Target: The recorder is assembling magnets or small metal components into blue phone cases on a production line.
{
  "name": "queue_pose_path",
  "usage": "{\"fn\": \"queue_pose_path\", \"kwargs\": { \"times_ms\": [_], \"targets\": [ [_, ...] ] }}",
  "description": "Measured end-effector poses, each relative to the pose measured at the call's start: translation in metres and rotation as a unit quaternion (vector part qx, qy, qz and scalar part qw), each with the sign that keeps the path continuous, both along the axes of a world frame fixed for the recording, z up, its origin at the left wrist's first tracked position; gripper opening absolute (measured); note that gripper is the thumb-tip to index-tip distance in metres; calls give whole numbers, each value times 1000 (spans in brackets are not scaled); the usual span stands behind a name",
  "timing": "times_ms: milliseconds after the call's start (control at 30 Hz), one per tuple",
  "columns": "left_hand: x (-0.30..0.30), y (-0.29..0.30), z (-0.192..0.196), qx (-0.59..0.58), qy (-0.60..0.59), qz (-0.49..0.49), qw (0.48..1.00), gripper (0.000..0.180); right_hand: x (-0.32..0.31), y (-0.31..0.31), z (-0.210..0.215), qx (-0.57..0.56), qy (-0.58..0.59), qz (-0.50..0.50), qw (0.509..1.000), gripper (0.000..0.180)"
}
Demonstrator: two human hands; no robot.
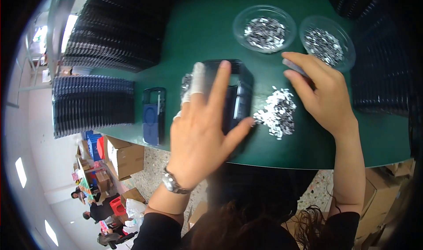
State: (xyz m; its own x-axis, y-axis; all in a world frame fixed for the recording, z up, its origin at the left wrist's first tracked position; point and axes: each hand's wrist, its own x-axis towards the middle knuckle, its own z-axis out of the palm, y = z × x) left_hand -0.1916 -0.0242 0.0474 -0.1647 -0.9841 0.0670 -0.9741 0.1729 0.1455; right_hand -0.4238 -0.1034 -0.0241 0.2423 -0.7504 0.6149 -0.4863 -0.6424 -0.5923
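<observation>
Wavy dark hair [310, 225] fringes the lower edge. The spread left hand [198, 122], fingers extended, overlies a glossy, rectangular dark case [241, 96]; contact is unclear. Rightward, past a heap of flat, silvery chips [281, 111], the right hand [325, 91] half-curls, thumb and forefinger parted; whether it holds anything cannot be told.

A dark, glossy phone case [241, 101] – single or stacked, blur makes it unclear – lies partly covered, long sides running twelve to six. Toward its four o'clock, a loose heap of tiny silvery pieces [281, 112]; toward two o'clock, a slim grey bar [294, 66] – tilted, half hidden.
</observation>
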Motion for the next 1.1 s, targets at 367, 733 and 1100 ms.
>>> {"fn": "queue_pose_path", "kwargs": {
  "times_ms": [367,733,1100],
  "targets": [
    [77,18,23,-6,680,84,728,86,-12,5,0,210,160,57,963,13],
    [126,57,-32,-133,575,195,784,50,5,14,3,196,202,63,958,10],
    [79,64,-19,62,606,161,777,17,0,10,0,237,176,77,952,10]
  ]
}}
